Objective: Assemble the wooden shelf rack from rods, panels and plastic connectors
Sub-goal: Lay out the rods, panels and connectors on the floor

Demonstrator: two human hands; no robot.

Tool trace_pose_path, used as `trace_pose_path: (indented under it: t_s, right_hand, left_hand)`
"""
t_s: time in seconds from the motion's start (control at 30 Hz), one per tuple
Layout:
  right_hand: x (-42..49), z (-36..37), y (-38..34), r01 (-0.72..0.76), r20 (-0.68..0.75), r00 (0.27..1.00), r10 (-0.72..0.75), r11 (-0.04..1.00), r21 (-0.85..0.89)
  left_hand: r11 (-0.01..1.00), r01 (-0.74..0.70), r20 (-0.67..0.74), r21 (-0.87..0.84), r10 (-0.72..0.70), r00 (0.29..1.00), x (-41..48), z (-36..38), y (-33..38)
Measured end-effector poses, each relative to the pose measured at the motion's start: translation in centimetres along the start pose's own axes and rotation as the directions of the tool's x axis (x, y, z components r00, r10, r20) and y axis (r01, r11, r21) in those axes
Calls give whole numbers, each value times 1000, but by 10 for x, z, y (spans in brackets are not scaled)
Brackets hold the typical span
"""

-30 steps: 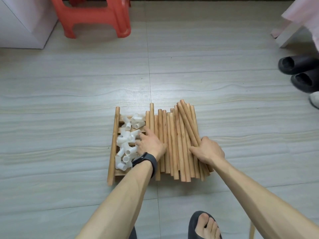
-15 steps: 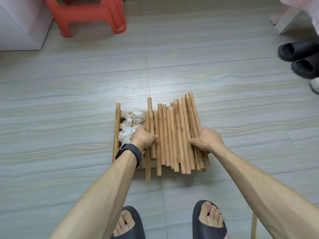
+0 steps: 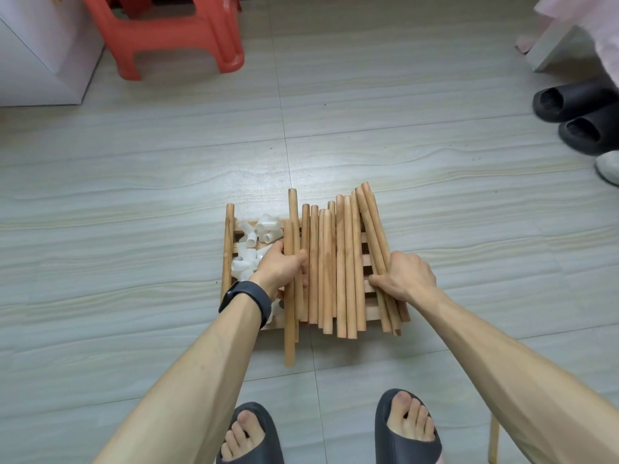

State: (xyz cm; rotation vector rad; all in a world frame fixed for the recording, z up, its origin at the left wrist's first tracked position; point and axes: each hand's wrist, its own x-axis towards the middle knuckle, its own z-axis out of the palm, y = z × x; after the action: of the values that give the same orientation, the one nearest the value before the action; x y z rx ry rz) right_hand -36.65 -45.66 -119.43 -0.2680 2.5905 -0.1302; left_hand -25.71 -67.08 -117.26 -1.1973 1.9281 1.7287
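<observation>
Several wooden rods (image 3: 341,262) lie side by side on a slatted wooden panel (image 3: 365,262) on the floor. White plastic connectors (image 3: 258,239) are heaped on the panel's left part. My left hand (image 3: 283,267), with a black watch on the wrist, grips the leftmost rods of the pile, and one of them sticks out toward me. My right hand (image 3: 407,277) grips the slanted rods at the pile's right edge. A single rod (image 3: 228,249) lies along the panel's left side.
A red plastic stool (image 3: 167,31) and a white cabinet (image 3: 37,61) stand at the far left. Black slippers (image 3: 579,112) lie at the right edge near a white furniture leg (image 3: 552,45). My feet in dark slippers (image 3: 402,430) are just below the panel.
My hands have pulled apart, opening a gap in the rod pile so the panel's slats show. The left hand's rods slid toward me.
</observation>
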Motion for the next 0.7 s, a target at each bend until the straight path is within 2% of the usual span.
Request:
trace_pose_path:
  t_s: [0.13, 0.27, 0.4, 0.57, 0.7]
  right_hand:
    - [-3, 6, -7, 7, -76, 997, -6, 1000, 9]
    - [-8, 10, -17, 52, -156, 986, -65, 995, -84]
    - [-13, -1, -18, 44, -127, 990, -62, 988, -145]
    - [-30, -37, -24, 15, -106, 994, -11, 999, 34]
    - [-61, -71, -49, 119, -90, 990, -108, 983, 138]
  left_hand:
    - [1000, 11, 3, -7, -11, 1000, -1, -1, -4]
    - [1000, 13, -18, -11, -13, 1000, -8, -7, -5]
    - [1000, -7, -29, 22, 8, 1000, -20, -18, -1]
    - [998, -58, -32, 30, 59, 998, -38, -53, 9]
    - [996, -80, -64, 48, 83, 994, -54, -94, 18]
